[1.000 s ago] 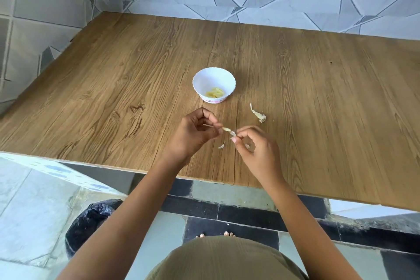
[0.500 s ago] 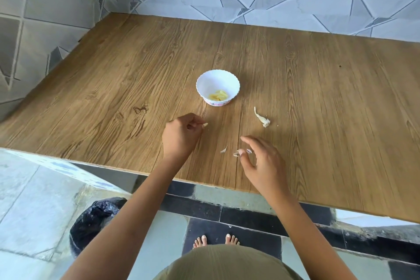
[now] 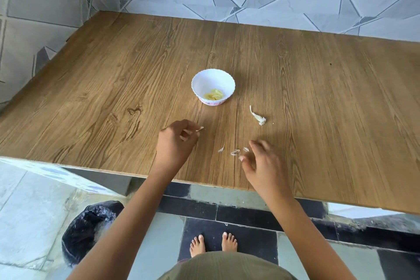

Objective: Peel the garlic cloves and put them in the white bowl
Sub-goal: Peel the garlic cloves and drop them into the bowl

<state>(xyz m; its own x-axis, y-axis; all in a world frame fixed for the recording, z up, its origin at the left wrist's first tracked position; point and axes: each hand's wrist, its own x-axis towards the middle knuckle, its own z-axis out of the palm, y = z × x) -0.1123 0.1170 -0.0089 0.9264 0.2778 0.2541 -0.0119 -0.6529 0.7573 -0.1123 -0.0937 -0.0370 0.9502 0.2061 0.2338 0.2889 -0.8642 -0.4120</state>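
Head view, operator: Item one, left hand [image 3: 175, 143], fingers curled, pinching a garlic clove [image 3: 200, 129]. Only the clove's pale tip shows past the fingertips. Item two, right hand [image 3: 261, 162], fingers loose and spread, gripping nothing I can make out, hovering over peel scraps [image 3: 236, 152] on the desk [image 3: 113, 98].

Colleague: And the white bowl?

Operator: Item three, white bowl [image 3: 200, 79], upright, beyond both hands, near the middle of the desk. Yellow peeled cloves [image 3: 213, 97] lie in its bottom. Item four, stripped garlic stem [image 3: 258, 117], on the desk between bowl and right hand, off to the right. Item five, black-lined bin [image 3: 91, 229], on the floor below the desk's near edge.

Colleague: Which step?

Operator: I judge this clove is peeled, or nearly, though I cannot tell whether any skin is on it. Next move, as I read it: carry the left hand forward and slightly right over the bowl's rim, then open the fingers so the clove drops among the others. I see no unpeeled cloves on the desk, so this may be the last.
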